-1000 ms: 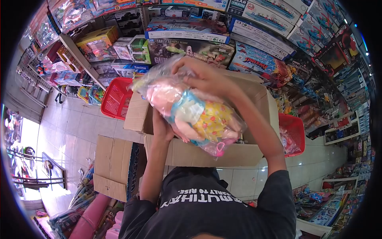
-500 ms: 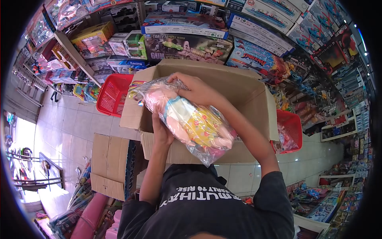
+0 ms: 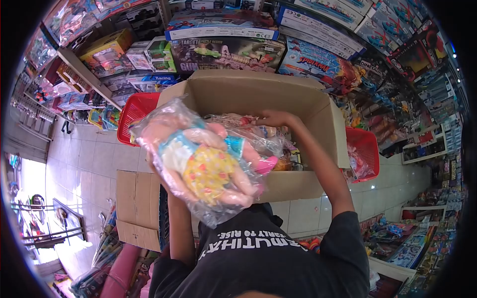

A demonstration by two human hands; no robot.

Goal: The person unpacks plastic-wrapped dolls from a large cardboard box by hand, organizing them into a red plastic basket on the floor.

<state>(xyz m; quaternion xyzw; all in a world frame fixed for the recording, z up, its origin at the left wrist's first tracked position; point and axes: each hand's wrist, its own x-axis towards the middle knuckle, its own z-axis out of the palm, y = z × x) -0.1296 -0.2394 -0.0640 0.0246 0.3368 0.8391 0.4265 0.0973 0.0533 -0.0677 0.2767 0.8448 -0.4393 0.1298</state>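
Note:
My left hand (image 3: 158,171), mostly hidden behind the plastic, holds up a bagged doll (image 3: 208,171) with a yellow patterned skirt over the near left of an open cardboard box (image 3: 283,187). Against this doll lies another one (image 3: 241,148) in blue with a pink shoe; whether it is also held cannot be made out. Inside the box, my right hand (image 3: 278,118) reaches over plastic-wrapped toys (image 3: 266,139), its fingers apart and slightly blurred near the wrapping.
Red baskets stand left (image 3: 134,111) and right (image 3: 365,151) of the box. Another cardboard box (image 3: 136,203) is at the near left. Shelves of boxed toys, including a gun set (image 3: 228,53), rise beyond. Bundled wrapped goods (image 3: 117,270) lie at the lower left.
The bagged doll has moved left and toward my body in my left hand. My right hand has let go of it and moved right, into the box. The blue-clothed doll and wrapped toys now show.

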